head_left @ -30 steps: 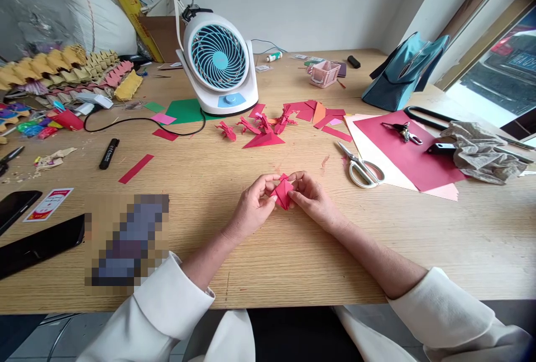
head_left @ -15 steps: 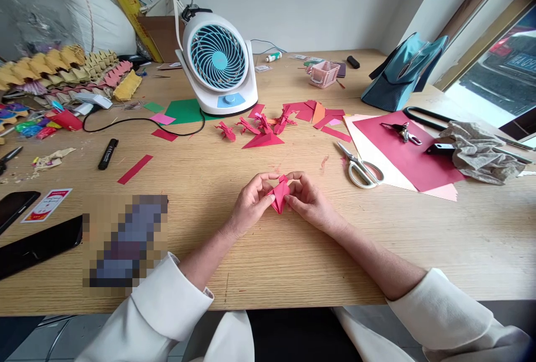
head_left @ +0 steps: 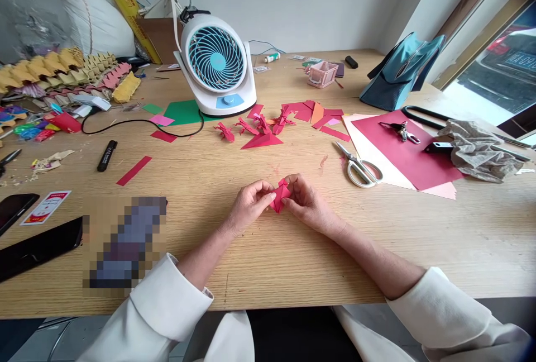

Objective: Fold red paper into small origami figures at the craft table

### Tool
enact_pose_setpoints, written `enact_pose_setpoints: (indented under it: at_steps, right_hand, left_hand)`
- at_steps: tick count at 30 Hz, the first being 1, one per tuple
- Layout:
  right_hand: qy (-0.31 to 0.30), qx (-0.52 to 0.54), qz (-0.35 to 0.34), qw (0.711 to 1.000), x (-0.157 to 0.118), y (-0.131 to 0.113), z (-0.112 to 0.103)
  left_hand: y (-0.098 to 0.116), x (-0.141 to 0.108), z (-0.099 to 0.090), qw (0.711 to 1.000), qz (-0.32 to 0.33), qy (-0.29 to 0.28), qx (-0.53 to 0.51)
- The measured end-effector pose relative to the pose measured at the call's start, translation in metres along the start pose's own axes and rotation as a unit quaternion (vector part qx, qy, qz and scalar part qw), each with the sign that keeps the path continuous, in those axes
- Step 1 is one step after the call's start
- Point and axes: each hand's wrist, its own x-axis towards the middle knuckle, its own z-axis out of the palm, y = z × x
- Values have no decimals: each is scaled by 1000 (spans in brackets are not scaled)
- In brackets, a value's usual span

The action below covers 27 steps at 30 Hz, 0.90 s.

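Between my two hands is a small piece of folded red paper [head_left: 280,196], creased into a diamond shape with a narrow tab at its top. My left hand [head_left: 252,204] pinches its left side between thumb and fingers. On the opposite edge, my right hand [head_left: 307,204] grips it with the thumb in front and the fingers curled behind. Beyond the hands lie several folded red paper figures [head_left: 262,123] and a flat folded red triangle [head_left: 263,142]. White-handled scissors [head_left: 363,172] rest to the right.
A white fan [head_left: 218,66] stands at the back, its black cable [head_left: 138,120] running left. Red sheets [head_left: 406,149] lie right, near a blue bag [head_left: 402,74]. Left are a black marker [head_left: 107,156], a red strip [head_left: 134,170], a phone [head_left: 42,247] and a pixelated object [head_left: 128,242].
My left fingers have drawn back from the paper's top edge and curled in closer. The paper stays in both hands, its front now looking flatter and wider.
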Motion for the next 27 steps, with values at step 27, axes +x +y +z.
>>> enact_pose_setpoints:
  at_steps: [27]
  right_hand:
    - [33, -125, -58, 990, -3, -8, 1]
  left_hand:
    - [0, -3, 4, 996, -41, -3, -85]
